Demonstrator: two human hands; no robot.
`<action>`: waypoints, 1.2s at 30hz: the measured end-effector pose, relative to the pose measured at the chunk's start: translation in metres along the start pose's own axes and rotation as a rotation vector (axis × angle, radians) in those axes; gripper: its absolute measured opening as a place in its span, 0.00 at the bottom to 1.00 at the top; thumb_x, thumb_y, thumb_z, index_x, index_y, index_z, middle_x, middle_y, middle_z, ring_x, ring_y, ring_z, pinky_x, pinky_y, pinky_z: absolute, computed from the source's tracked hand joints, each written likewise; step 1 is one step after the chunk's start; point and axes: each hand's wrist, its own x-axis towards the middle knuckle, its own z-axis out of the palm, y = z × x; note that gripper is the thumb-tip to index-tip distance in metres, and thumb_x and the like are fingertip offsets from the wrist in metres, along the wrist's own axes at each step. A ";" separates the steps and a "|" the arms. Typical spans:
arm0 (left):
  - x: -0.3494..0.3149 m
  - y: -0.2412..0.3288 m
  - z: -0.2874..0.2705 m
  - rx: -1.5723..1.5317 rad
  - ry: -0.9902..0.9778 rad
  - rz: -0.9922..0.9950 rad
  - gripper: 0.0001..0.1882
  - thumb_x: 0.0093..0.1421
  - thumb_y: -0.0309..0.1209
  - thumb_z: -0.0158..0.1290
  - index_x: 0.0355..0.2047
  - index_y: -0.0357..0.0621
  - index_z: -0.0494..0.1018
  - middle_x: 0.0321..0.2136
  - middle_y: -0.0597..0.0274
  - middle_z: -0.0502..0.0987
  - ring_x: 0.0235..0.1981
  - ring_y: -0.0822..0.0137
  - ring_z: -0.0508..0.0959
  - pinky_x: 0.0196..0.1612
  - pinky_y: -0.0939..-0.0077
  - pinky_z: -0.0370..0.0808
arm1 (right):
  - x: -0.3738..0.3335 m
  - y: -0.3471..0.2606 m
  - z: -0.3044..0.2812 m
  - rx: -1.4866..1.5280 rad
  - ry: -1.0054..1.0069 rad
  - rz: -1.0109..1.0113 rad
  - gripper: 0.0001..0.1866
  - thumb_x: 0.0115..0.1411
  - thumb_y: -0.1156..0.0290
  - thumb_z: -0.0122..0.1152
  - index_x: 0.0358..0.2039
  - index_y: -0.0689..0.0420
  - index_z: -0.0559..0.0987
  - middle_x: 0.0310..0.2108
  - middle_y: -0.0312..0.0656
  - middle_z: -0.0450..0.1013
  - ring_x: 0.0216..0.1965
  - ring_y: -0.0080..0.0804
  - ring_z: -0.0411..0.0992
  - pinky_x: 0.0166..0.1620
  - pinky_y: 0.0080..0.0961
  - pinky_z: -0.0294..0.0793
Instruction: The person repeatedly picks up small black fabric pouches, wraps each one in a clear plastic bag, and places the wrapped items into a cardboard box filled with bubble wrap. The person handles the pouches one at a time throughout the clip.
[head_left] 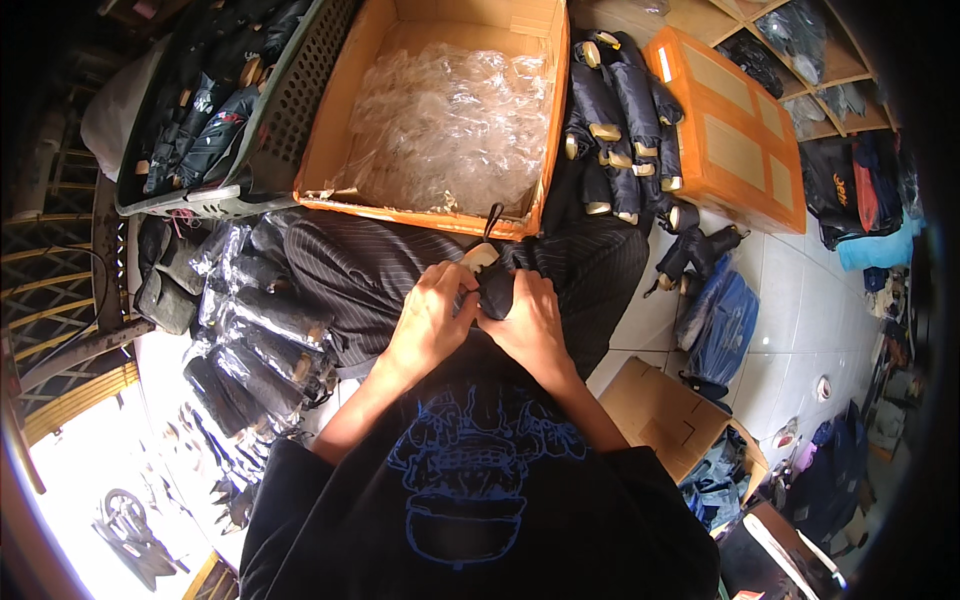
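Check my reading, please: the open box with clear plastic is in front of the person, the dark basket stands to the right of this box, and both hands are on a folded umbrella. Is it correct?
One side is wrong: the head view shows the dark basket to the left of the open box with clear plastic. The rest stands.

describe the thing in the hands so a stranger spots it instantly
Find the big open cardboard box of clear plastic. Just below it, over the striped trousers, is a dark bundle with a pale end and black loop. Unlike the bundles lying around, it sits between the left hand and right hand.
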 end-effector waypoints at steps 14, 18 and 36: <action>0.011 0.000 -0.008 -1.184 -0.215 -0.460 0.14 0.54 0.16 0.57 0.40 0.42 0.70 0.44 0.61 0.74 0.32 0.77 0.71 0.36 0.82 0.68 | 0.008 -0.005 -0.025 -0.017 -0.052 0.057 0.27 0.45 0.68 0.72 0.41 0.66 0.68 0.38 0.56 0.69 0.36 0.58 0.75 0.37 0.44 0.79; 0.008 0.015 -0.011 -1.393 -0.113 -0.496 0.13 0.55 0.17 0.56 0.40 0.42 0.71 0.40 0.62 0.74 0.34 0.76 0.71 0.38 0.79 0.68 | 0.022 -0.011 -0.034 -0.015 -0.066 0.046 0.27 0.43 0.68 0.72 0.40 0.66 0.68 0.38 0.57 0.69 0.36 0.58 0.76 0.36 0.44 0.79; 0.001 0.008 -0.042 -0.142 0.097 -0.232 0.06 0.57 0.21 0.58 0.35 0.39 0.74 0.30 0.65 0.79 0.23 0.79 0.72 0.28 0.83 0.70 | 0.016 -0.029 -0.012 -0.091 -0.021 -0.127 0.35 0.39 0.72 0.75 0.48 0.65 0.67 0.39 0.54 0.66 0.38 0.52 0.73 0.38 0.42 0.76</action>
